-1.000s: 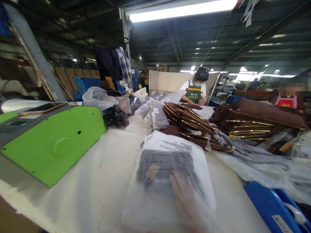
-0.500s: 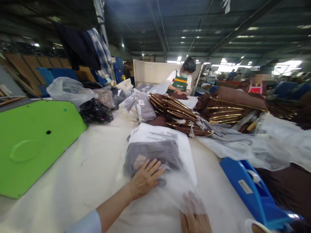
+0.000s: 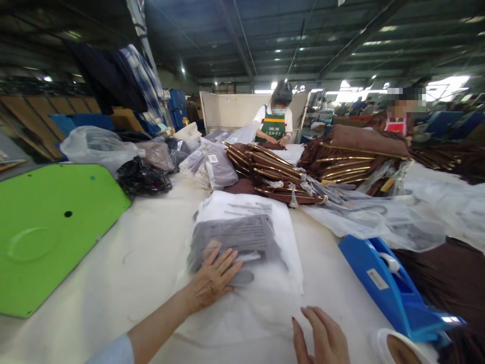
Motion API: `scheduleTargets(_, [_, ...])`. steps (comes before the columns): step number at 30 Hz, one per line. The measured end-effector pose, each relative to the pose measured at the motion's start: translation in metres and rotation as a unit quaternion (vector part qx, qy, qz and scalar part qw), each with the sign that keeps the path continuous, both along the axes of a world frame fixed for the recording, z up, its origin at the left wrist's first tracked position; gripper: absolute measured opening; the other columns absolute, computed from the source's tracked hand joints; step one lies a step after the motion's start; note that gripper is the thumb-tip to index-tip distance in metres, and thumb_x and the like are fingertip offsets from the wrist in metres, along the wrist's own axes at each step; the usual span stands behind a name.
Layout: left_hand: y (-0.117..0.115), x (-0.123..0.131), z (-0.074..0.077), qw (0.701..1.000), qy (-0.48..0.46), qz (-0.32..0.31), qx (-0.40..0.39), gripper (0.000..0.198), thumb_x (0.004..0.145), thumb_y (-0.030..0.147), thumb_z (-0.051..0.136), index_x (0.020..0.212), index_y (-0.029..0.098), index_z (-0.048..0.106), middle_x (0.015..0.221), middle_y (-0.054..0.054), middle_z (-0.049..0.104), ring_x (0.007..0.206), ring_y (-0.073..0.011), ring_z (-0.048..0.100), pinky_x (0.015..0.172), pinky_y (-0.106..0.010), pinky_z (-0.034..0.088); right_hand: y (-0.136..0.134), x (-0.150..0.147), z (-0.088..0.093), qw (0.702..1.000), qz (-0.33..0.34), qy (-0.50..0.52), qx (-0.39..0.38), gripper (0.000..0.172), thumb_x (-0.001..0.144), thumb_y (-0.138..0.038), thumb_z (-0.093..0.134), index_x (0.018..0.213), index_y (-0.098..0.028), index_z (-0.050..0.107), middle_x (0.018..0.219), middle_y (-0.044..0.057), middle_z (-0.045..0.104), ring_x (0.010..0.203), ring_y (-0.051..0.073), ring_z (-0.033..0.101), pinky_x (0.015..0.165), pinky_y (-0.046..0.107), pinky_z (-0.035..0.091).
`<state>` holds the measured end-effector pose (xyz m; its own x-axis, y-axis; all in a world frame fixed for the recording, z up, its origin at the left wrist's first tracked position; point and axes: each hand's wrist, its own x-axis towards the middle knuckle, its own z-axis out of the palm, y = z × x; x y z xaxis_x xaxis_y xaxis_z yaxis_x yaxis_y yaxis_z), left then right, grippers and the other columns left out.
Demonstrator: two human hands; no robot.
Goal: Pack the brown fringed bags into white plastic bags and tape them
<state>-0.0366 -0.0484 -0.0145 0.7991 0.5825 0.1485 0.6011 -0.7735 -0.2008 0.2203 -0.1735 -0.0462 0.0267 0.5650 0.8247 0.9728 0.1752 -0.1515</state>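
Pressing flat, a worker's left hand (image 3: 212, 284) lies on a translucent bag (image 3: 242, 316), its fingers slightly apart and extended across the lower part of a folded dark-gray textile (image 3: 233, 235) that shows beneath the printed film. A tan tag (image 3: 212, 247) sits right at the left fingertips, and white sheeting (image 3: 290, 240) spreads past them toward the far side of the counter (image 3: 151, 253). Half a second earlier the right hand (image 3: 324, 338) is a blur at the bag's near right corner; now it shows sharply, a little farther right, thumb and fingers parted and curved, with nothing clearly between them. Whether those fingers touch the film cannot be told. The shift appears to leave the left hand alone steadying the package, the right one unburdened. Just right of the right fingers are a roll of tape (image 3: 382, 346) and, farther off, a blue dispenser (image 3: 361, 263); well beyond both hands, gold-edged brown goods (image 3: 273, 174) lie heaped before a co-worker in a green apron (image 3: 275, 126).
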Motion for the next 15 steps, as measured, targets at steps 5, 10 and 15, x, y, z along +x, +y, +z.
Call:
scheduleTargets(5, [0.008, 0.003, -0.008, 0.995, -0.026, 0.07, 0.071, 0.068, 0.075, 0.035, 0.067, 0.133, 0.017, 0.037, 0.134, -0.018, 0.045, 0.123, -0.0337, 0.043, 0.097, -0.052, 0.036, 0.007, 0.003, -0.013, 0.998, -0.005, -0.006, -0.068, 0.033, 0.087, -0.034, 0.046, 0.113, -0.015, 0.049, 0.109, 0.016, 0.057, 0.097, 0.026, 0.058, 0.074, 0.04, 0.051])
scheduleTargets(10, [0.008, 0.006, -0.008, 0.99, -0.028, 0.009, 0.14, 0.068, 0.077, 0.044, 0.062, 0.135, 0.02, 0.034, 0.134, -0.02, 0.044, 0.124, -0.0361, 0.04, 0.096, -0.059, 0.031, -0.001, 0.003, -0.039, 0.993, -0.048, 0.013, -0.107, 0.042, 0.09, -0.044, 0.035, 0.121, -0.017, 0.042, 0.114, 0.017, 0.054, 0.098, 0.027, 0.058, 0.07, 0.039, 0.054])
scheduleTargets(15, [0.007, 0.007, -0.008, 0.974, -0.026, -0.137, 0.176, 0.043, 0.088, 0.023, 0.049, 0.131, 0.025, 0.041, 0.136, -0.006, 0.046, 0.129, -0.0252, 0.033, 0.108, -0.052, 0.014, 0.009, 0.017, -0.05, 0.995, 0.0, 0.005, -0.099, 0.036, 0.092, -0.031, 0.027, 0.122, -0.016, 0.039, 0.105, 0.013, 0.056, 0.094, 0.021, 0.06, 0.071, 0.032, 0.056])
